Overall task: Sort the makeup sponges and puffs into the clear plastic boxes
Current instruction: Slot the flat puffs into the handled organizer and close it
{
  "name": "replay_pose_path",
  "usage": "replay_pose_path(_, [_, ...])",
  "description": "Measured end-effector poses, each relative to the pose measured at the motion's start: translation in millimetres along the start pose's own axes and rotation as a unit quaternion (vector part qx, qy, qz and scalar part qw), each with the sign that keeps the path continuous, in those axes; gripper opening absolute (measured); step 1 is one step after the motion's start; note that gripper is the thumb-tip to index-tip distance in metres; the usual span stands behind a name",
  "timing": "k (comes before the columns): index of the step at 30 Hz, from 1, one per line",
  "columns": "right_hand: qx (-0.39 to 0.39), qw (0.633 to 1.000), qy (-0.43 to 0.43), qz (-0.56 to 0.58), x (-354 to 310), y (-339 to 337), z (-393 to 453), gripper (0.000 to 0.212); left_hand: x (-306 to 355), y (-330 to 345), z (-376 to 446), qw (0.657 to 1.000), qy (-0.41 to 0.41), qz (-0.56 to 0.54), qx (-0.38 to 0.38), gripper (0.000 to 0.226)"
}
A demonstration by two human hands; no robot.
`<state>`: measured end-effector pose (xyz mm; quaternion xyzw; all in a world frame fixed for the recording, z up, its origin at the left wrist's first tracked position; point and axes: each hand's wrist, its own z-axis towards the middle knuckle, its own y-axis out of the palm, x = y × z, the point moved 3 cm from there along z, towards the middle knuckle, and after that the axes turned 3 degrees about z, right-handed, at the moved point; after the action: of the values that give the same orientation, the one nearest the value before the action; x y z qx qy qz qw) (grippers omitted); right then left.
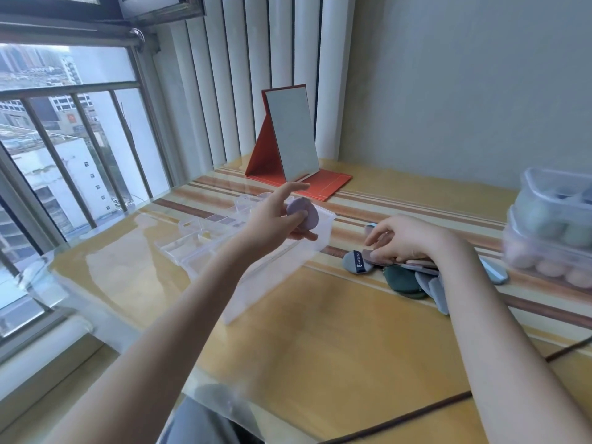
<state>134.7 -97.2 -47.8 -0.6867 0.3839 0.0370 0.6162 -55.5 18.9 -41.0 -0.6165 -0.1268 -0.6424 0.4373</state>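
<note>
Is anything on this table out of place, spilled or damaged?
Nothing looks damaged. The flat puffs lie in a loose overlapping heap under the right hand, unsorted. The left hand holds a lilac puff over the clear box.

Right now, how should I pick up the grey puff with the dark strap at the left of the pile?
Pinch the grey puff by its rounded left edge, coming from the left. It lies flat on the table, that edge is bare, while its right side is under the right hand and the pile of puffs.
</note>
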Motion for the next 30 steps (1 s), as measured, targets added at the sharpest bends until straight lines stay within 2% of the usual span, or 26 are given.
replay_pose_path(3, [0.008,1.000,-0.001,-0.001,-2,0,-1,0.019,-2,0,0,1.000,-0.011,-0.013,-0.001,0.040])
replay_pose_path(6, [-0.040,0.994,0.015,-0.103,-2,2,-6,0.051,-5,1,3,1.000,-0.017,0.003,-0.001,0.034])
replay_pose_path(7, [-0.048,0.991,0.017,-0.126,-3,4,-8,0.056,-5,1,3,1.000,-0.018,0.005,0.001,0.033])
replay_pose_path(9, [-0.041,0.994,0.012,-0.105,-4,7,-7,0.051,-5,1,2,1.000,-0.014,0.001,0.005,0.032])
replay_pose_path(13, [0.027,1.000,-0.009,0.007,-2,4,0,0.018,-1,1,0,1.000,-0.001,-0.001,0.001,0.038])
replay_pose_path(16, [0.125,0.990,-0.022,0.059,0,-6,2,0.018,-1,1,0,1.000,-0.001,0.000,-0.003,0.037])
replay_pose_path(18, [0.144,0.987,-0.030,0.072,0,-4,4,0.018,-1,1,0,1.000,-0.003,0.002,-0.004,0.037])
replay_pose_path(22, [0.153,0.983,-0.008,-0.104,2,13,9,0.016,-2,1,0,1.000,-0.004,0.005,-0.007,0.035])
replay_pose_path(24, [0.143,0.984,-0.019,-0.106,-6,11,6,0.026,-2,1,1,1.000,-0.003,0.009,-0.007,0.035])
replay_pose_path(27, [0.058,0.996,-0.024,-0.066,-16,16,5,0.036,-3,1,1,1.000,-0.001,0.012,-0.005,0.034])
replay_pose_path(30, [0.019,0.993,-0.033,-0.111,-19,28,7,0.030,-3,2,0,1.000,0.000,0.001,-0.007,0.036])
